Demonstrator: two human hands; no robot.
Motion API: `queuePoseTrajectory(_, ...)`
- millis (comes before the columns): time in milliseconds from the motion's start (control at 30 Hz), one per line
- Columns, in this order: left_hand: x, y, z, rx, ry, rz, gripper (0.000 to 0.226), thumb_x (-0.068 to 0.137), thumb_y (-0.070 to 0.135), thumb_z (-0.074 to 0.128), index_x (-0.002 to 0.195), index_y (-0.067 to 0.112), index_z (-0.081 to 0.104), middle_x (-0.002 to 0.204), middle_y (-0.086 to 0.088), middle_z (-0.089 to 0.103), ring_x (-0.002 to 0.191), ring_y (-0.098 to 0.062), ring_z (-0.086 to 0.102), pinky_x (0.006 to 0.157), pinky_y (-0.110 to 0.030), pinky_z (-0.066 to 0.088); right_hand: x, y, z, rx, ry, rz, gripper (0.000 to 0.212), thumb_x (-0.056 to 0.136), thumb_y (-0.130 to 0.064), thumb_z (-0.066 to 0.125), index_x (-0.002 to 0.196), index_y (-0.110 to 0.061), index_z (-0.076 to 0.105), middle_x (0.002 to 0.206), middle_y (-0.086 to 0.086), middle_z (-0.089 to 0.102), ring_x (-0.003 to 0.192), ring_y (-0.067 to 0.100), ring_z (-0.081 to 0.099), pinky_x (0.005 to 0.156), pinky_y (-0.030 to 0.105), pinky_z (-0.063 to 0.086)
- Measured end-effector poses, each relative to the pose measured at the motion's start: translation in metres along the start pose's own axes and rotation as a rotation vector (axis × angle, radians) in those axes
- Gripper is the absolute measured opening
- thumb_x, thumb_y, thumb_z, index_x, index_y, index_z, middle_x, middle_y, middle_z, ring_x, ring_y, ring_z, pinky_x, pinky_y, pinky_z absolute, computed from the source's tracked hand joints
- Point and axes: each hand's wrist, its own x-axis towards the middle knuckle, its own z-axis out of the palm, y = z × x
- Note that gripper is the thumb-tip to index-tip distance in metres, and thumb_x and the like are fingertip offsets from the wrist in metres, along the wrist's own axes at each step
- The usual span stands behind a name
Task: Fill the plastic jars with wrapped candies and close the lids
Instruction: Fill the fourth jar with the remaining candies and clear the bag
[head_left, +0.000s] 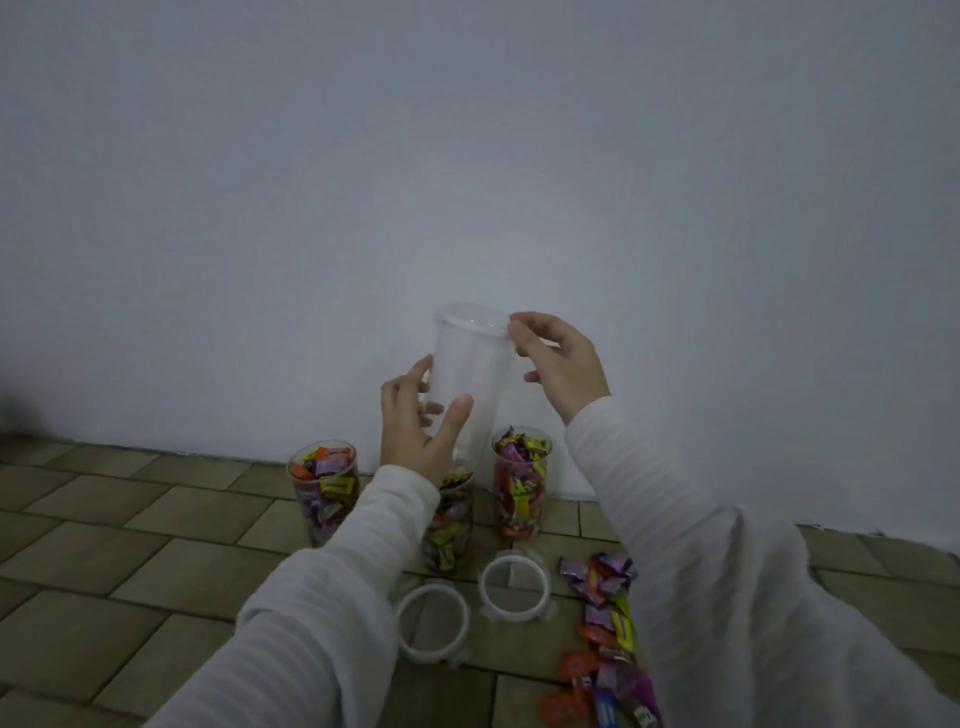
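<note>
Holding an empty clear jar (467, 384) aloft: left hand (415, 431) wrapped round its body, right hand (561, 364) pinching lid (472, 315) at 2 o'clock.

Plain pale wall (519, 156) fills upper view; tan tiled floor (104, 545) below, dark grout lines; dim shadowy patch at far left, possibly a corner
</note>
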Motion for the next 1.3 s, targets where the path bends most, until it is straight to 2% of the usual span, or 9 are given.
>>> queuePoseTrajectory(100,-0.021,0.019,0.012,-0.112,-0.063,-0.031,0.060,0.070,0.059,0.055,0.124,0.037,0.041,0.117,0.004,0.045,0.073,0.003,0.054,0.064,-0.008,0.045,-0.019,0.000,-0.023,0.000,0.030,0.013,0.010,0.090,-0.037,0.060,0.096,-0.029,0.062,0.114,-0.002,0.059,0.096,0.010,0.057,0.081,0.027,0.047)
queuePoseTrajectory(267,-0.062,0.046,0.040,-0.312,-0.178,-0.162,0.042,0.075,0.047,0.064,0.113,0.047,0.046,0.113,0.001,0.061,0.085,-0.008,0.066,0.064,-0.016,0.051,-0.048,0.004,-0.064,0.041,0.047,0.119,0.016,0.095,-0.043,0.049,0.105,-0.033,0.056,0.113,-0.007,0.056,0.101,0.013,0.057,0.078,0.030,0.048)
queuePoseTrajectory(433,-0.097,0.057,0.067,-0.424,-0.251,-0.281,0.052,0.070,0.055,0.070,0.115,0.037,0.052,0.109,-0.012,0.066,0.090,-0.025,0.063,0.082,-0.048,0.054,-0.068,-0.002,-0.115,0.055,0.066,0.309,0.033,0.096,-0.043,0.046,0.115,-0.019,0.058,0.102,-0.004,0.058,0.084,0.015,0.057,0.067,0.030,0.044)
queuePoseTrajectory(667,-0.158,0.071,0.095,-0.379,-0.407,-0.328,0.077,0.065,0.046,0.071,0.130,0.015,0.045,0.115,-0.013,0.064,0.104,-0.021,0.063,0.086,-0.033,0.053,-0.104,-0.003,-0.175,0.065,0.018,0.478,0.019,0.093,-0.018,0.055,0.077,-0.012,0.063,0.058,-0.002,0.050,0.055,0.016,0.044,0.050,0.027,0.031)
queuePoseTrajectory(933,-0.210,0.085,0.116,-0.326,-0.505,-0.409,0.075,0.066,0.023,0.083,0.132,0.016,0.048,0.108,-0.005,0.069,0.102,-0.015,0.066,0.085,-0.024,0.053,-0.145,0.003,-0.222,0.011,-0.016,0.572,0.013,0.095,-0.013,0.052,0.101,-0.003,0.059,0.072,0.007,0.048,0.053,0.015,0.044,0.043,0.023,0.038)
queuePoseTrajectory(1000,-0.221,0.088,0.120,-0.265,-0.545,-0.433,0.074,0.058,0.033,0.085,0.123,0.028,0.050,0.109,-0.001,0.069,0.101,-0.016,0.066,0.084,-0.026,0.053,-0.156,0.008,-0.231,0.005,-0.037,0.587,0.015,0.094,-0.012,0.054,0.105,-0.003,0.061,0.073,0.007,0.051,0.055,0.015,0.045,0.042,0.022,0.040)
queuePoseTrajectory(1133,-0.245,0.096,0.134,-0.180,-0.678,-0.426,0.058,0.065,0.005,0.084,0.102,0.036,0.051,0.099,0.000,0.064,0.082,-0.007,0.064,0.068,-0.020,0.053,-0.176,0.014,-0.250,-0.017,-0.096,0.625,0.015,0.092,-0.007,0.056,0.104,-0.005,0.065,0.081,0.009,0.057,0.065,0.018,0.047,0.051,0.025,0.043)
queuePoseTrajectory(1233,-0.257,0.101,0.142,-0.100,-0.738,-0.381,0.071,0.061,0.007,0.087,0.109,0.037,0.043,0.104,0.016,0.058,0.090,0.009,0.056,0.076,-0.007,0.046,-0.190,0.016,-0.260,-0.047,-0.138,0.674,0.017,0.091,-0.002,0.053,0.103,-0.005,0.065,0.074,0.007,0.057,0.060,0.017,0.048,0.051,0.025,0.045)
queuePoseTrajectory(1300,-0.262,0.104,0.145,-0.066,-0.780,-0.375,0.083,0.054,0.023,0.091,0.120,0.033,0.042,0.113,0.017,0.056,0.104,0.002,0.054,0.089,-0.013,0.045,-0.197,0.018,-0.266,-0.046,-0.164,0.699,0.017,0.090,-0.001,0.052,0.099,-0.004,0.066,0.071,0.006,0.058,0.055,0.016,0.050,0.047,0.024,0.047)
